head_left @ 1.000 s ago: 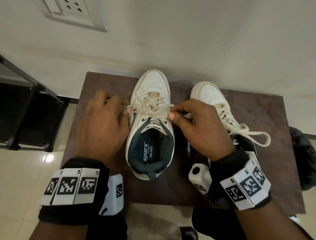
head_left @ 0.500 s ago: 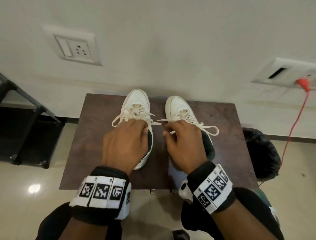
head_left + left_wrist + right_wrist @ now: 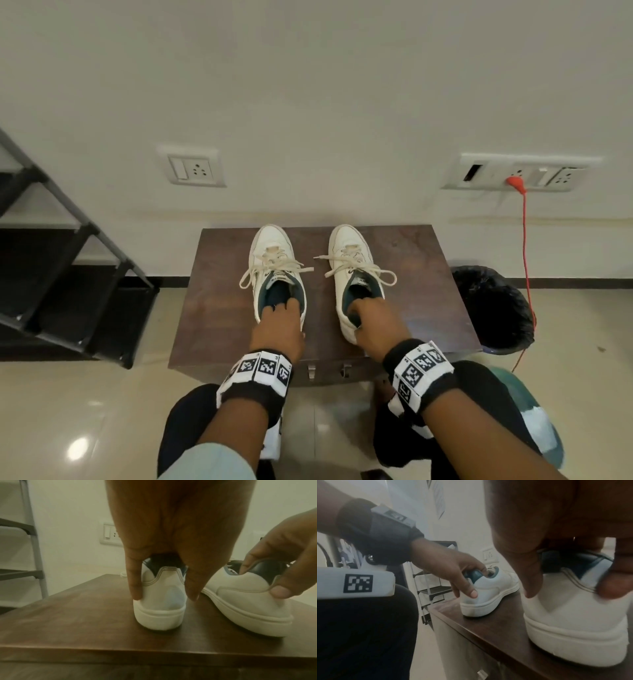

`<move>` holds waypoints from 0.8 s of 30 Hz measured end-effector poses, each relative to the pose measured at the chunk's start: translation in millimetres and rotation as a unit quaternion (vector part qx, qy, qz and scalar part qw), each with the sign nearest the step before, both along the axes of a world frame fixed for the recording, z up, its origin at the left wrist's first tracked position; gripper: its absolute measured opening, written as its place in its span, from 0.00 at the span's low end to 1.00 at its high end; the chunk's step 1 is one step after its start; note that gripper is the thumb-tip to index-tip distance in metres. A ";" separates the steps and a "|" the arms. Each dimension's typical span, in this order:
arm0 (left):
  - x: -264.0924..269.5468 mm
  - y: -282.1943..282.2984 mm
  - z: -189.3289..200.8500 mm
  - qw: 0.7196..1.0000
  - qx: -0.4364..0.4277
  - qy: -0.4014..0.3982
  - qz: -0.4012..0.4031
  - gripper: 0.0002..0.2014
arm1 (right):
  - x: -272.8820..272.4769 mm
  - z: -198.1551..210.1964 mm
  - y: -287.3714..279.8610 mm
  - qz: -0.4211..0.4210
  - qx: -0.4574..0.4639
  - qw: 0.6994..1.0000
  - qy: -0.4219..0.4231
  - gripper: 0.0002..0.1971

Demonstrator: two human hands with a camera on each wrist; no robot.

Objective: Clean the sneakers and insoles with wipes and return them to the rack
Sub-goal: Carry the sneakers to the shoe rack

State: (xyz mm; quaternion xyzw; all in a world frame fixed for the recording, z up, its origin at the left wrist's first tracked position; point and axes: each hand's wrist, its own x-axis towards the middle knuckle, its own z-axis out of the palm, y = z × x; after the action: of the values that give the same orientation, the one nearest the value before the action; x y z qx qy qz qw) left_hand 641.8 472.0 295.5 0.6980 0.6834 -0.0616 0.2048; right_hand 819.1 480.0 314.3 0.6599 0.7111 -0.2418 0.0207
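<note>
My left hand [image 3: 279,325] pinches the left white leather sneaker [image 3: 274,255] at its heel collar; right hand [image 3: 375,320] likewise grips the right white sneaker [image 3: 346,253]. Toes point away from my fingers; black metal rack [image 3: 68,246] lies leftward, nearer my left hand.

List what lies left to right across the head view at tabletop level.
Black rack → left sneaker, gripped at the heel by the left hand → right sneaker, gripped by the right hand → black bin bag → red cable.
</note>
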 end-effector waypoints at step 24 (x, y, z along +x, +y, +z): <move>-0.9 29.5 5.3 0.993 -0.107 -0.032 0.027 0.12 | -58.9 11.4 15.5 0.018 -0.095 0.992 -0.080 0.11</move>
State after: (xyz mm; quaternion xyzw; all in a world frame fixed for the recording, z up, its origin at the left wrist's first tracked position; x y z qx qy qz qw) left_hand 640.9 501.5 300.8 0.6550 0.6845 -0.1063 0.3019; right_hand 760.2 495.5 325.7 0.6591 0.6927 -0.2544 0.1449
